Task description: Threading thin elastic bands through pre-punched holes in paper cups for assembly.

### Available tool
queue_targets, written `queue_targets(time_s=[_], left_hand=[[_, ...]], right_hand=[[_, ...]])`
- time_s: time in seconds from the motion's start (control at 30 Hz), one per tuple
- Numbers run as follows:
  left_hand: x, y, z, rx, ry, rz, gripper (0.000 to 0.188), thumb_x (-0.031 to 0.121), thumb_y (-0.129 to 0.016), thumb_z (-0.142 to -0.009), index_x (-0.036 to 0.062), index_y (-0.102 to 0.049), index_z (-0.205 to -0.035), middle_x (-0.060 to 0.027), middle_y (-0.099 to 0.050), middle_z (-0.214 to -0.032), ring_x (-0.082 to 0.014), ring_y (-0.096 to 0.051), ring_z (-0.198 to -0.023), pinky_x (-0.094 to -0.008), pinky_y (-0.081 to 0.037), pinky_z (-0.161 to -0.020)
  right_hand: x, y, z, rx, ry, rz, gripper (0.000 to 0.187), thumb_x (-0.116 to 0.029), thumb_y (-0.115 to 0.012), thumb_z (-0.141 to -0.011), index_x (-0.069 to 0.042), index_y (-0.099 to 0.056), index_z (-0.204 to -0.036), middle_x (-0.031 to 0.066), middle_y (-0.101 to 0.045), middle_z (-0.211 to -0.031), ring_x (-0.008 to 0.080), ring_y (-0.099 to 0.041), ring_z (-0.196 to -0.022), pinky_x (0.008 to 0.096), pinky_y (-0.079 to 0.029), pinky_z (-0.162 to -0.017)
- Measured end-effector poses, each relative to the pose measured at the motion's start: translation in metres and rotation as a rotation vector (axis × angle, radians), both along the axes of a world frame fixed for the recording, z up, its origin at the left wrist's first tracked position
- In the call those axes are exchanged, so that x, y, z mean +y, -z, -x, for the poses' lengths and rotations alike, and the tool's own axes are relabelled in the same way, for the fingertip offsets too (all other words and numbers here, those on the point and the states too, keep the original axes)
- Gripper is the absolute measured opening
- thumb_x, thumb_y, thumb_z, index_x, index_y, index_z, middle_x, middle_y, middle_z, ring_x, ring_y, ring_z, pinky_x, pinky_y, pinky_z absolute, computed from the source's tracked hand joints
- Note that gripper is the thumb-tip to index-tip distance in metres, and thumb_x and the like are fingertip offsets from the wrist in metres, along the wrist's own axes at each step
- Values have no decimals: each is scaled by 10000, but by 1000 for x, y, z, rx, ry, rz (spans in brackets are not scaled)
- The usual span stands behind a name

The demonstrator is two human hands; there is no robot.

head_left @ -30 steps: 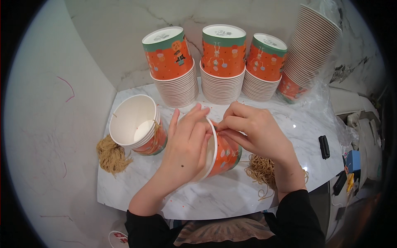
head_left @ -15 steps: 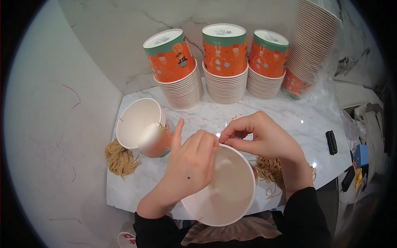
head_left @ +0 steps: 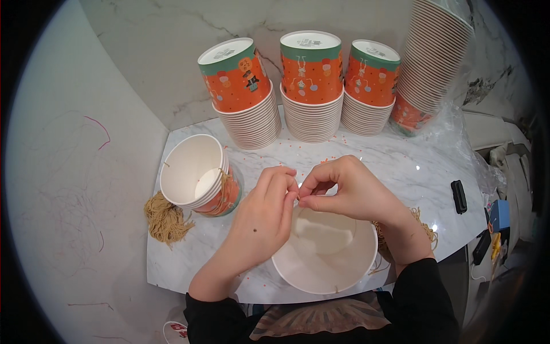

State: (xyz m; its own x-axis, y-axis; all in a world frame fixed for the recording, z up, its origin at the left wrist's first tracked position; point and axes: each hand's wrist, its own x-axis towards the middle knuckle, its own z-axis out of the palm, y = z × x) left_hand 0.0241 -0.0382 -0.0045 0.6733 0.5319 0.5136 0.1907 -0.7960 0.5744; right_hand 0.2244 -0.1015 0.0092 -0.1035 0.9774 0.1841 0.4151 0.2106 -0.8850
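nested tubs [head_left: 186, 160]: cord [head_left: 223, 186] on, look done | left hand [head_left: 263, 212]: fingertips bunched at far rim of work tub [head_left: 321, 272], front centre, cord stub [head_left: 337, 289] nearside, looks unfinished | right hand [head_left: 344, 189]: likewise; both grips unclear | back stacks [head_left: 312, 86]: uncorded faces

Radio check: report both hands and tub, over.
Left hand, right hand: fingertips together at far rim of tub; anything pinched, unclear. Tub's open mouth toward camera. Nested tubs close beside left hand.
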Motion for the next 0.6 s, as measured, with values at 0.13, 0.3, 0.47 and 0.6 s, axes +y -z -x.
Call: queue_targets(time_s=[0.13,0.3,0.47,0.6], left_hand=[[9,-2,2,99,72,179,96,72,-541,-1015,9,-543,-1087,-172,-666,-989,-329,-655,-852,-391,-498,-693],[18,2,7,198,99,238,115,82,-561,-1017,1,-546,-1096,-131,-650,-919,-241,-655,-837,-329,-496,-747],[25,2,12,107,109,314,148,62,-625,-993,7,-560,-1115,-48,-617,-991,-131,-616,-895,-288,-489,-784],[31,-3,18,-102,255,629,203,47,-631,-999,15,-532,-1174,-21,-586,-1060,-111,-610,-935,-286,-510,-847]], right_hand=[[0,1,-5,-77,25,-41,148,-101,-767,-825,15,-766,-917,156,-752,-808,219,-751,-754,313,-583,-711],[3,1,-2,-141,10,-49,147,-115,-738,-830,5,-766,-910,159,-750,-808,253,-755,-767,336,-583,-716],[8,7,-6,-221,14,-53,138,-104,-725,-816,-3,-766,-901,152,-747,-804,260,-754,-769,341,-581,-714],[12,8,-7,-297,8,-17,129,-80,-752,-829,9,-757,-923,109,-752,-827,225,-748,-785,316,-585,-711]])
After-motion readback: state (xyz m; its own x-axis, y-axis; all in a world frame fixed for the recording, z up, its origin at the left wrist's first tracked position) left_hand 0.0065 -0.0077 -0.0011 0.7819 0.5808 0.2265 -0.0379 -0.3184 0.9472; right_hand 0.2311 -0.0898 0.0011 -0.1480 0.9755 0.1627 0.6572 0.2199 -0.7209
